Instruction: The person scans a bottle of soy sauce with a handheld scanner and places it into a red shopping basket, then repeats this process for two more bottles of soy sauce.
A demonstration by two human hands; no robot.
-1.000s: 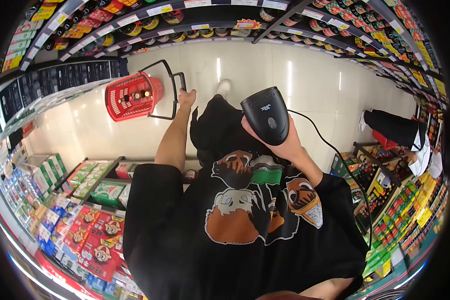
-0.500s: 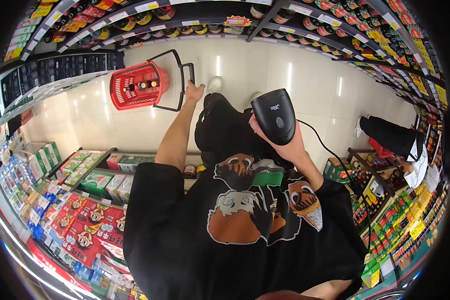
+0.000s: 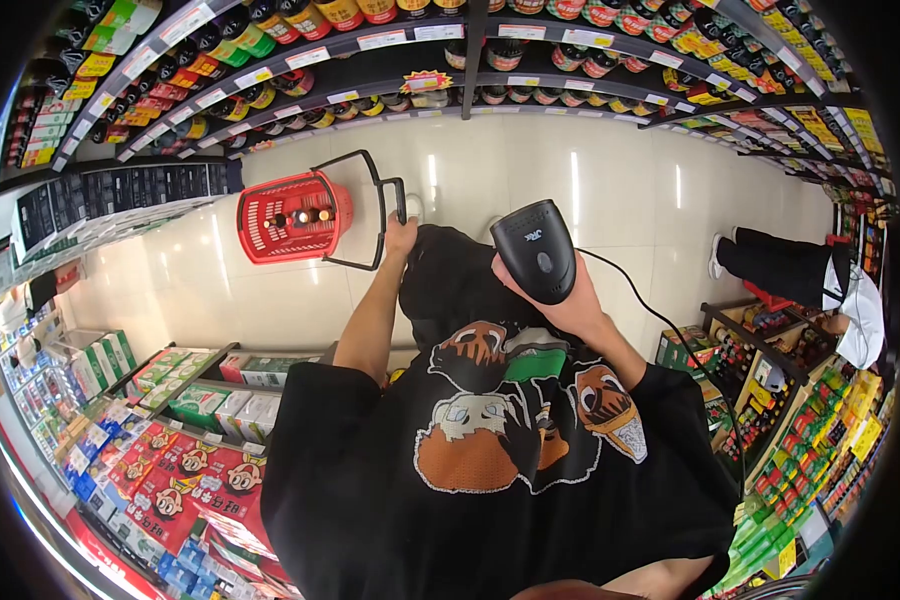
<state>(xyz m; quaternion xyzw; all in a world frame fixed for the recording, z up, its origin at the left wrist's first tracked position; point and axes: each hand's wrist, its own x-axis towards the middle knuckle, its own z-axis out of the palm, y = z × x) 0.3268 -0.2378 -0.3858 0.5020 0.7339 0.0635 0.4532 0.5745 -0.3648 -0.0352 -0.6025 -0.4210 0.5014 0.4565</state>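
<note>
My left hand [image 3: 401, 235] is closed round the black handle of a red shopping basket [image 3: 345, 215]. Several dark bottles [image 3: 302, 217] lie in the basket, which hangs or stands to the left of my legs; whether it touches the floor I cannot tell. A black handheld device marked "JRK" or similar [image 3: 535, 250] is in my right hand [image 3: 570, 300], in front of my body. Its underside and most of my right fingers are hidden. From the device a black cable [image 3: 638, 290] runs down to the right past my shirt.
Shelves of bottles and jars [image 3: 590, 38] curve across the top. Red cartons [image 3: 175, 490] and green and white boxes [image 3: 198, 405] stand at lower left. A person in dark trousers [image 3: 775, 265] is at the right, beside low racks of goods [image 3: 770, 400].
The shelves at the top show more of their bottles. The basket and my left hand sit lower and slightly right in view. The device in my right hand has shifted slightly left and down.
</note>
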